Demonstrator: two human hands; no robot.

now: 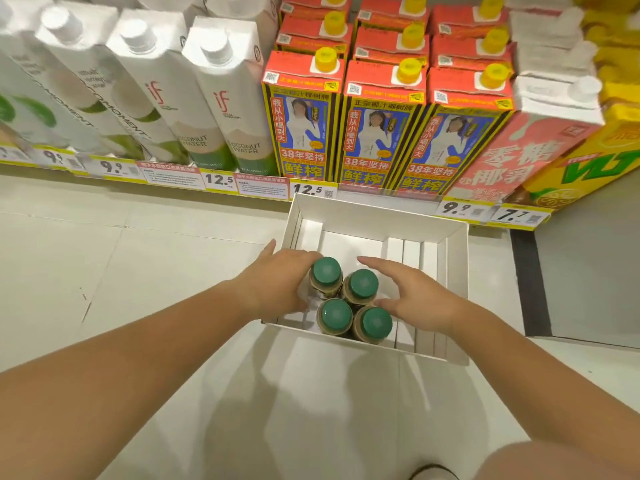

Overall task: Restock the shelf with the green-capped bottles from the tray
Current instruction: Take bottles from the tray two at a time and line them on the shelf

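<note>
The four green-capped bottles [363,285] stand huddled between the two hands, at the near end of the white tray [381,216], so both hands can close in from the sides. The left hand [277,282] curls fingers and thumb round the far-left bottle [325,271], seemingly to lift it. The right hand [419,299] is spread, fingers straight, just beside the right-hand pair; whether its thumb touches one is unclear. Beyond the fingertips the shelf [242,188] holds drink cartons [377,133].

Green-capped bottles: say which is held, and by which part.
The left hand curls round the rear-left bottle at its shoulder; the right hand holds nothing.
</note>
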